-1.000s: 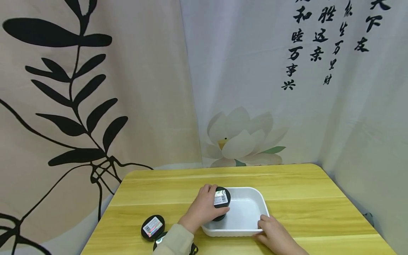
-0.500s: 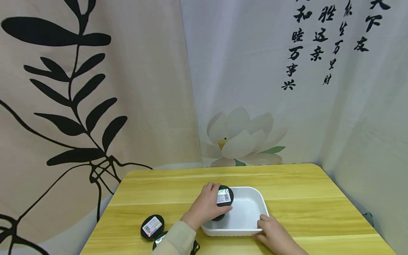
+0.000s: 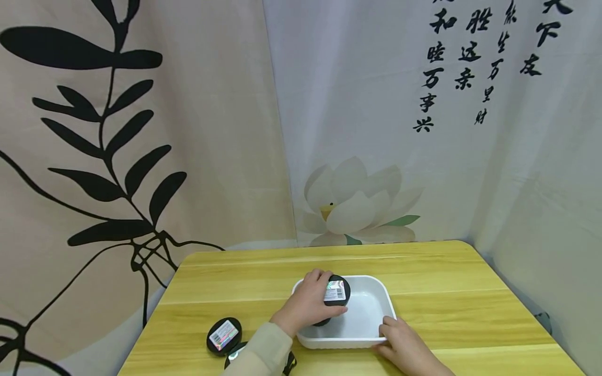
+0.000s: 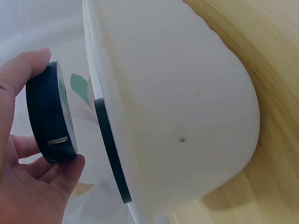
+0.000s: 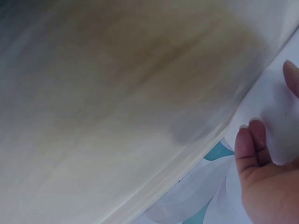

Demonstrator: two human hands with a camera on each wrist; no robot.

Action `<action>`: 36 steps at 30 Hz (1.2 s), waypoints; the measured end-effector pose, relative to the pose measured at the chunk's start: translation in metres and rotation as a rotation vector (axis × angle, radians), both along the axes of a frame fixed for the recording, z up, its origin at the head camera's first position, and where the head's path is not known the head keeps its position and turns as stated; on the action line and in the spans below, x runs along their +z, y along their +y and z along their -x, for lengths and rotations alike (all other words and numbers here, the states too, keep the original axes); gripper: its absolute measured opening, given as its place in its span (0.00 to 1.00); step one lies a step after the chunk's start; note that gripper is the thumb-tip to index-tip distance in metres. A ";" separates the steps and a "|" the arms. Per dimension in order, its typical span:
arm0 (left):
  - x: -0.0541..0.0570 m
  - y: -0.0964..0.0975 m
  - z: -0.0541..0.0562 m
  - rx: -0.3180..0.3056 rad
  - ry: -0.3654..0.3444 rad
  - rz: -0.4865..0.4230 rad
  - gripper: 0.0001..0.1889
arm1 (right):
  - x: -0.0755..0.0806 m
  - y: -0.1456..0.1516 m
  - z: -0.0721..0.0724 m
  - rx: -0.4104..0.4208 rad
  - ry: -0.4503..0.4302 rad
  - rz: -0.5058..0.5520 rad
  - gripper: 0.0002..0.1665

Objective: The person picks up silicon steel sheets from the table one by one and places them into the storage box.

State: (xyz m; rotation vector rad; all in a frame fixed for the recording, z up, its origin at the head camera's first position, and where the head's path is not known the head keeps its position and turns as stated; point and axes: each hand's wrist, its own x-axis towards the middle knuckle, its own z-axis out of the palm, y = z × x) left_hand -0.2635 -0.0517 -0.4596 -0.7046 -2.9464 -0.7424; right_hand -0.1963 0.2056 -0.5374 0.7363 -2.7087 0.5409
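My left hand grips a round, flat black case with a white barcode label above the left side of a white tray. In the left wrist view its thumb and fingers hold the case's dark rim, which bears a small metallic slot. A second black disc sits at the tray's left, mostly hidden under the hand; its edge shows over the tray wall in the left wrist view. My right hand pinches the tray's near right corner, thumb and fingers either side of the wall.
Left of the tray, a labelled black disc lies on the wooden table. Another disc is partly covered by the left sleeve. A dark item peeks out right of the sleeve. A printed curtain hangs behind.
My left hand has shifted slightly right over the tray with the black case in its grip. The right hand and the tray have stayed in place.
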 end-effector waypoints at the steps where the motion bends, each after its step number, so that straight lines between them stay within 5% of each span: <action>1: 0.000 0.001 0.000 -0.006 0.006 0.003 0.45 | 0.000 0.000 0.000 0.001 0.000 0.001 0.16; 7: 0.000 0.005 0.001 -0.047 0.014 0.025 0.45 | -0.002 0.001 0.001 0.011 0.040 0.004 0.16; 23: 0.009 0.010 0.005 -0.192 0.039 0.114 0.45 | 0.002 0.000 0.000 -0.002 -0.032 -0.002 0.15; 36: 0.007 0.014 0.015 -0.232 -0.004 0.147 0.46 | 0.000 0.001 0.001 0.000 -0.021 -0.005 0.15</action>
